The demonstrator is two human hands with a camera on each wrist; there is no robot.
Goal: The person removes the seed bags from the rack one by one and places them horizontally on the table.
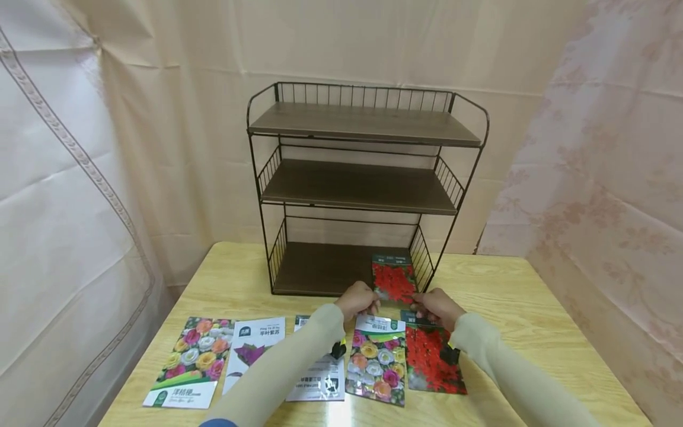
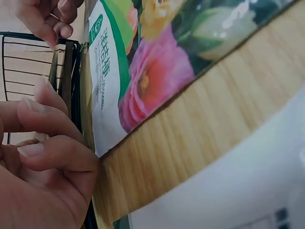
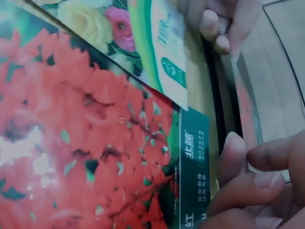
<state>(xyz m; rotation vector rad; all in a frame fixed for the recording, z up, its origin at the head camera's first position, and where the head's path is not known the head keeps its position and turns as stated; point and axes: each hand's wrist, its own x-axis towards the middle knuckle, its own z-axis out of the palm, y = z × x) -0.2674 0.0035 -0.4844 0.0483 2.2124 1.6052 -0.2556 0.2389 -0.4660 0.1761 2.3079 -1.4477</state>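
A seed packet with red flowers (image 1: 393, 280) lies over the right end of the rack's bottom shelf (image 1: 325, 270), its near edge toward me. My left hand (image 1: 360, 298) pinches its near left corner between thumb and finger. At the near right corner, my right hand (image 1: 437, 307) pinches it too; the right wrist view shows this packet (image 3: 247, 102) edge-on between both hands. Below my hands on the table are a mixed-flower packet (image 1: 376, 362) and a second red-flower packet (image 1: 433, 359), partly covered by my right wrist.
The dark three-tier rack (image 1: 363, 124) stands at the back of the wooden table (image 1: 491, 332). Toward the left lie another mixed-flower packet (image 1: 191, 362), a purple-leaf packet (image 1: 261, 338) and a white printed packet (image 1: 322, 379), the last two partly behind my left arm. Curtains hang around the table.
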